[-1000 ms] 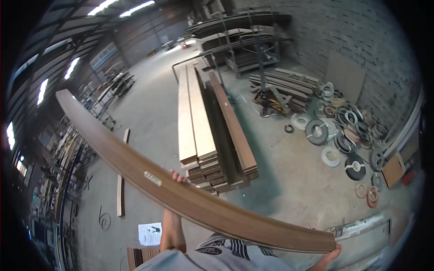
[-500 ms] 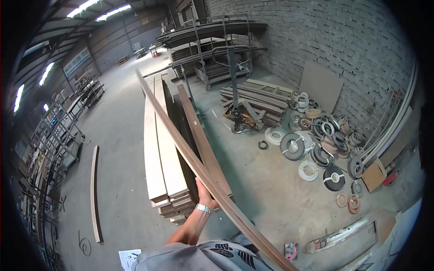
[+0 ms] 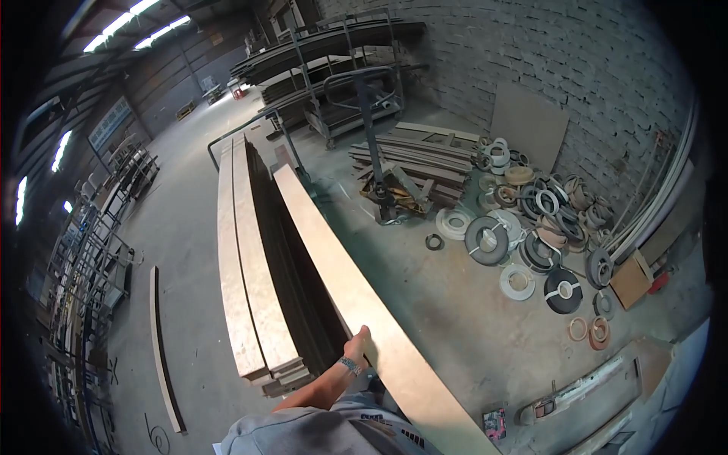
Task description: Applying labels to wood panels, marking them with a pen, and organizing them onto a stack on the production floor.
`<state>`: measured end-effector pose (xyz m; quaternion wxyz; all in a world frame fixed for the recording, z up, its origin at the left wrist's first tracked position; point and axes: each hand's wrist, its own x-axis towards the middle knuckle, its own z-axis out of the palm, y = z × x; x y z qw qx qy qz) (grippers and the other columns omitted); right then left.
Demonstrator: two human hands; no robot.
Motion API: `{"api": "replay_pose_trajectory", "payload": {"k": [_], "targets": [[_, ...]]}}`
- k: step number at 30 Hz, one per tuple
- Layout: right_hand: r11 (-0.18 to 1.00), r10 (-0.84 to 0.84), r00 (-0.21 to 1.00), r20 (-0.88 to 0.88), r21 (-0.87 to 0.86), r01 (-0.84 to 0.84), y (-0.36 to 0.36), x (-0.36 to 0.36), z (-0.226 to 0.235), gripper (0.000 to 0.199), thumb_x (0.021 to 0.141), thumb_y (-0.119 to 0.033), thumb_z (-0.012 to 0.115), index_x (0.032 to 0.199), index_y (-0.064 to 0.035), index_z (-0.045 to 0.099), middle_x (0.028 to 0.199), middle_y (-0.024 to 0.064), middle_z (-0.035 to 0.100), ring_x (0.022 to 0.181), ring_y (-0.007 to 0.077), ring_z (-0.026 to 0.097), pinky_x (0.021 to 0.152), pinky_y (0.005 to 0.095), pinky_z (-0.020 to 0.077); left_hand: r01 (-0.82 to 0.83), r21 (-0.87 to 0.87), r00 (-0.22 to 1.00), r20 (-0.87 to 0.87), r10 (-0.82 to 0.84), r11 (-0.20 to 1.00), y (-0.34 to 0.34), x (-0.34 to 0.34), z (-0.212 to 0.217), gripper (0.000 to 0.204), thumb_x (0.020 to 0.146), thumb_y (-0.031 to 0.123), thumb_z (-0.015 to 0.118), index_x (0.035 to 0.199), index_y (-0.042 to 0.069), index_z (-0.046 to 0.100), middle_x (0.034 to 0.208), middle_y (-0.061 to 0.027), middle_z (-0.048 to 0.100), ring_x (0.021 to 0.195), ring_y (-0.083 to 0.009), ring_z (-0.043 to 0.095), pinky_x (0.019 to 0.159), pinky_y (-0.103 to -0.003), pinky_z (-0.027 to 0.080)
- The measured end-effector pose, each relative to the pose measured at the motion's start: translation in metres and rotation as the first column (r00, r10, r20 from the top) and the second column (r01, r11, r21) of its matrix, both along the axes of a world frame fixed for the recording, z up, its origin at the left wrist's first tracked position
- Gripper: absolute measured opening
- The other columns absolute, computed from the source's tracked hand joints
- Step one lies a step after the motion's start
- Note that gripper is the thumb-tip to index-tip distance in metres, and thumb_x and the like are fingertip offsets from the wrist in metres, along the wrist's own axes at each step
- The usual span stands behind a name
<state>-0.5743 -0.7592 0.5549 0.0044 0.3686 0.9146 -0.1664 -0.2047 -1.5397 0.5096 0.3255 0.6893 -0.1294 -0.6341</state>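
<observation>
My left hand (image 3: 356, 345), with a metal-banded watch at the wrist, is closed on the near-left edge of a long wooden board (image 3: 364, 296). The thumb lies up on the board's pale broad face. Slanting from the far middle down to the lower right edge of the view, the board passes close in front of me. Its near end is out of view. To its left is a stack of long boards (image 3: 254, 303), with a dark gap between stack and board. My right hand does not show.
A green-framed cart handle (image 3: 250, 125) rises behind the stack. A pallet jack (image 3: 371, 144), a loaded rack (image 3: 326, 83) and piled planks (image 3: 425, 163) stand farther off. Edge-banding rolls (image 3: 485, 241) lie at right. One loose strip of wood (image 3: 159, 349) is on the floor at left.
The board in my left hand has turned from showing its narrow edge to showing its broad pale face, and its far end has come lower. The view has shifted slightly.
</observation>
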Motion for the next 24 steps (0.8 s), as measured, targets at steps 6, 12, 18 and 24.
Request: {"api": "replay_pose_trajectory", "payload": {"k": [6,12,18,24], "targets": [[0.994,-0.046,0.994,-0.104,0.097,0.056,0.015,0.034,-0.020,0.030,0.083,-0.032,0.065,0.085,-0.0018,0.065,0.093,0.0204,0.071,0.086,0.0374,0.066,0.078,0.0449,0.0547,-0.035,0.079,0.994,0.106,0.027,0.996,-0.033,0.028,-0.016,0.070,0.087,0.041,0.075,0.131,-0.008,0.053,0.134,-0.0172,0.057,0.117,-0.0290,0.058,0.096,-0.043,0.049],[0.333,0.623,0.641,0.449,0.589,-0.736,-0.061,0.111,0.014,0.054,0.066,-0.030,0.085,0.107,-0.0080,0.057,0.097,0.0192,0.070,0.096,0.0369,0.068,0.082,0.0465,0.0559,-0.128,0.117,0.977,0.183,0.105,0.985,-0.097,0.057,-0.050,0.067,0.086,0.043,0.075,0.121,-0.011,0.058,0.121,-0.0181,0.064,0.106,-0.0286,0.063,0.088,-0.043,0.052],[0.719,0.419,0.655,0.629,0.211,-0.663,-0.209,0.125,0.031,0.056,0.069,-0.038,0.082,0.108,-0.0046,0.060,0.089,0.0137,0.067,0.085,0.0291,0.063,0.074,0.0416,0.0526,0.010,-0.097,0.972,0.236,0.013,0.995,-0.235,0.109,-0.143,0.070,0.083,0.041,0.075,0.123,-0.014,0.057,0.124,-0.0261,0.063,0.117,-0.0336,0.061,0.096,-0.042,0.049],[0.186,0.914,0.392,-0.104,-0.752,-0.633,-0.289,0.152,-0.072,0.053,0.094,-0.050,0.061,0.081,0.0012,0.069,0.069,0.0043,0.062,0.062,0.0124,0.053,0.055,0.0332,0.0437,0.319,-0.130,0.778,0.601,-0.181,0.939,-0.313,0.149,-0.112,0.072,0.084,0.046,0.066,0.135,-0.002,0.051,0.125,-0.0288,0.061,0.119,-0.0430,0.058,0.099,-0.047,0.047]]}}
